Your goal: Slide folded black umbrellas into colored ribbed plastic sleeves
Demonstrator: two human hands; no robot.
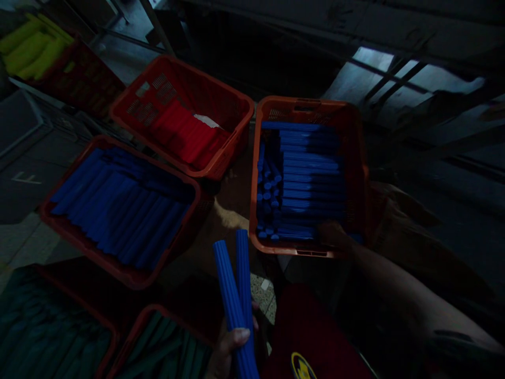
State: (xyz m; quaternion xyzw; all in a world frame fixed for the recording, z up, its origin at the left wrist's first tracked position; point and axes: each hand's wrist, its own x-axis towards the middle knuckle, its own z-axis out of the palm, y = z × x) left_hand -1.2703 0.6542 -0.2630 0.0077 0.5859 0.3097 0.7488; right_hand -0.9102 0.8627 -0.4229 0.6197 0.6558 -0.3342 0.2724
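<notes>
Two ribbed blue rods (229, 284) are gripped in my left hand (232, 342), low in the middle of the view, their upper ends spread apart. My right hand (333, 233) reaches into the orange crate (310, 252) on the right, at its near right corner, touching the blue rods (311, 184) there. Most rods in that crate lie in rows; a group at its left side shows round ends. The fingers of my right hand are dark and blurred, so what they hold is hidden.
An orange crate (224, 163) holds red rods (185, 131). Left of it, another crate (47, 210) is full of blue rods. Green rods (165, 347) fill crates at the lower left; yellow ones (35, 47) are at the upper left.
</notes>
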